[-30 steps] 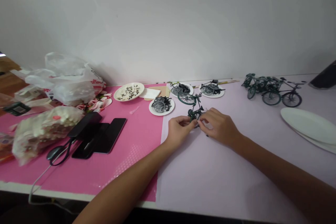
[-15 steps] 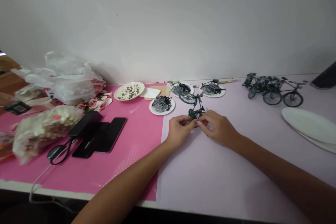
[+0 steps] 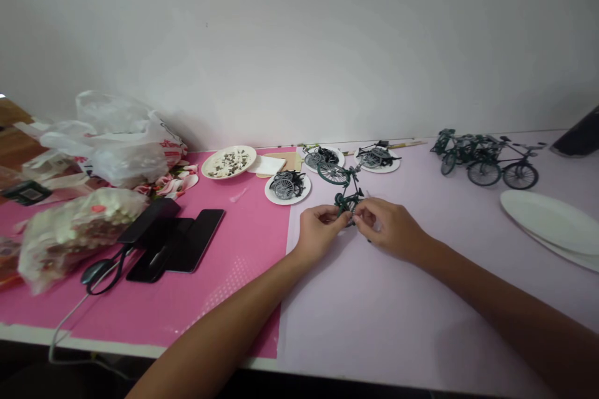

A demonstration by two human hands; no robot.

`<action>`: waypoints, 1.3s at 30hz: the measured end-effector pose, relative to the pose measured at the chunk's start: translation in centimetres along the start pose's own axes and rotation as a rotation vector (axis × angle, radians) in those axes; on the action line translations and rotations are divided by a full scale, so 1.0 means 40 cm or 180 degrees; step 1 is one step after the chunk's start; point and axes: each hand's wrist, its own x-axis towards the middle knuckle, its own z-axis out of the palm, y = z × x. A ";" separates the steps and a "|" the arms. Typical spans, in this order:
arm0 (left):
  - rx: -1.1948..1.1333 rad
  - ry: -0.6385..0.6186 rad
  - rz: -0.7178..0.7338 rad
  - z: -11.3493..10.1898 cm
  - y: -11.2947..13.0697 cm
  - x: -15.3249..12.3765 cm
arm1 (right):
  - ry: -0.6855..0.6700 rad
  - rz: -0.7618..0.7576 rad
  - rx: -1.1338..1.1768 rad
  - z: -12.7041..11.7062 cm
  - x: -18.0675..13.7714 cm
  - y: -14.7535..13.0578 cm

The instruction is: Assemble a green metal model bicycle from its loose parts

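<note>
Your right hand (image 3: pixel 390 225) has shifted slightly rightward. Your left hand (image 3: pixel 319 232) pinches one green bicycle (image 3: pixel 347 201), mid-tabletop (image 3: pixel 355 312); the right's grip near it is hard to tell. It looks partly built; at least three bicycles (image 3: pixel 478 151), far right, seem finished; three small plates (image 3: pixel 279 201) hold parts (image 3: pixel 288 186) left unbuilt.

Makeshift craft workspace, whether at home or in a shop unclear: a pink-and-lilac covered table (image 3: pixel 374 324) against a plain white wall (image 3: pixel 299 43). Left of a shallow bowl (image 3: pixel 229 177) sit plastic bags (image 3: pixel 121 149); to its right, plates (image 3: pixel 302 196) of miniature parts (image 3: pixel 286 186) and a hand-held model bicycle (image 3: pixel 347 202).
</note>
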 end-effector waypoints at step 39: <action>0.0121 -0.0007 0.0108 0.000 -0.025 0.008 | -0.0033 0.0146 0.0120 0.011 -0.006 0.012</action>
